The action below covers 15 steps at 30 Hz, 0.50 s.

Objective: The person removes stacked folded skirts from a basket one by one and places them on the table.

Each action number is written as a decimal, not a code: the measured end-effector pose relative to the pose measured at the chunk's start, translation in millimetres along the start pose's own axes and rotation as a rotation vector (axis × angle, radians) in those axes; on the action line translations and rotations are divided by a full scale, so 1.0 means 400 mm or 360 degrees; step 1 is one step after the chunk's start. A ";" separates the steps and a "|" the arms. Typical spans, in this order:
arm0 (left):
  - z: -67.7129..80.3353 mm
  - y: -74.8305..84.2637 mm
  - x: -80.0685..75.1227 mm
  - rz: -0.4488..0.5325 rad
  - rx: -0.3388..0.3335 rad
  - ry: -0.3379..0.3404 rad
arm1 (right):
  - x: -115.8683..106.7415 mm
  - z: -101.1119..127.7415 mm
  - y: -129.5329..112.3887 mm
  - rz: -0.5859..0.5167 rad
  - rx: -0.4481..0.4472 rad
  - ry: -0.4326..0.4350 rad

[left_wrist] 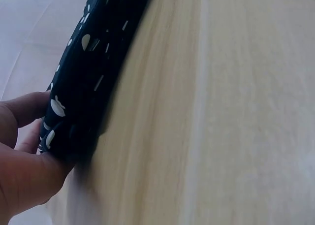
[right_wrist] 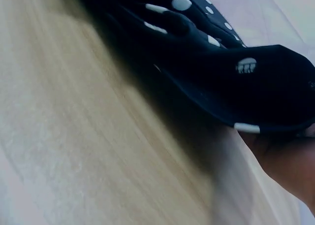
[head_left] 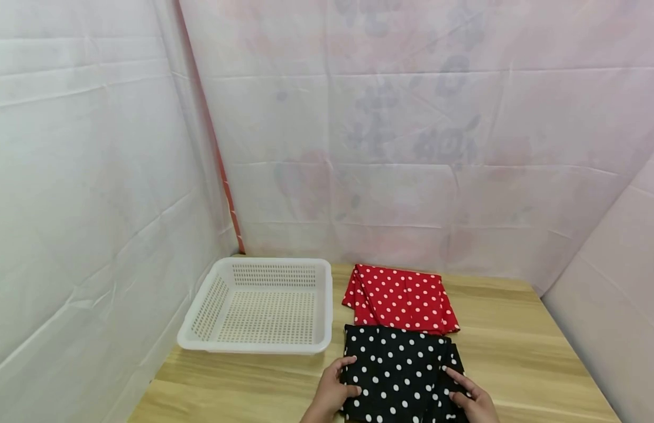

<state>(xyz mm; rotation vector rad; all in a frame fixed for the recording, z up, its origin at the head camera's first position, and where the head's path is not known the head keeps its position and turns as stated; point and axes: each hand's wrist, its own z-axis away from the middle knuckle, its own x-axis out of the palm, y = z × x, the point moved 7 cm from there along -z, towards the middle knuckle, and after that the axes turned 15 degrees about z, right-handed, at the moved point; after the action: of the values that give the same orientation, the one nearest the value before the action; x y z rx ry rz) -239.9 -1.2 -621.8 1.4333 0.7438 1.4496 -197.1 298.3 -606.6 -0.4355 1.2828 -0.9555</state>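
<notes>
Black cloth: folded, white-dotted, flat on the tabletop directly between my two hands, at the near edge.
Left hand: my fingers curl round the cloth's left edge, thumb under it and the rest on top; the left wrist view shows the fold pinched there.
Right hand: my fingers lie on top of the right edge with the hem gathered under them; in the right wrist view the cloth drapes over my hand, so I judge it held, not just touched.
Red cloth: folded, just beyond my fingers, its near edge touching the black one.
Basket: white, perforated, nothing in it, beyond and to the left of my left hand.
Risk: both grips are only at the edges; I judge that a lift could let the middle sag and the fold open.
Second risk: dragging forward could catch and ruck the red cloth.
</notes>
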 end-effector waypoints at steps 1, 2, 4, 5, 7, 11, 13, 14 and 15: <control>-0.001 -0.003 -0.002 -0.0033 -0.0011 0.0030 | -0.001 -0.003 0.004 0.0009 0.0004 0.0025; -0.001 -0.004 -0.004 -0.0067 -0.0029 0.0060 | -0.001 -0.007 0.008 0.0002 0.0009 0.0038; -0.003 -0.005 -0.004 -0.0119 -0.0042 0.0097 | 0.000 -0.013 0.017 -0.0026 0.0024 0.0056; -0.003 -0.004 -0.004 -0.0142 -0.0041 0.0109 | 0.001 -0.015 0.022 -0.0042 0.0033 0.0062; -0.005 0.000 -0.004 -0.0176 -0.0017 0.0114 | 0.002 -0.019 0.031 -0.0053 0.0055 0.0073; -0.007 0.006 -0.009 -0.0221 0.0029 0.0115 | 0.009 -0.025 0.037 -0.0029 0.0044 0.0092; -0.008 0.009 -0.014 -0.0232 0.0028 0.0120 | 0.013 -0.027 0.035 -0.0028 0.0035 0.0093; -0.008 0.009 -0.016 -0.0237 0.0017 0.0122 | 0.013 -0.028 0.033 -0.0027 0.0023 0.0090; -0.009 0.010 -0.017 -0.0234 0.0011 0.0116 | 0.014 -0.028 0.032 -0.0050 0.0031 0.0082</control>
<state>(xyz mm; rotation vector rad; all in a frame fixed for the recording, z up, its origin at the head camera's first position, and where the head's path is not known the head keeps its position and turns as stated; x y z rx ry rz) -245.1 -8.2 -621.6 1.3082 0.8819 1.3928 -203.0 303.6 -622.7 -0.4196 1.3153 -1.0102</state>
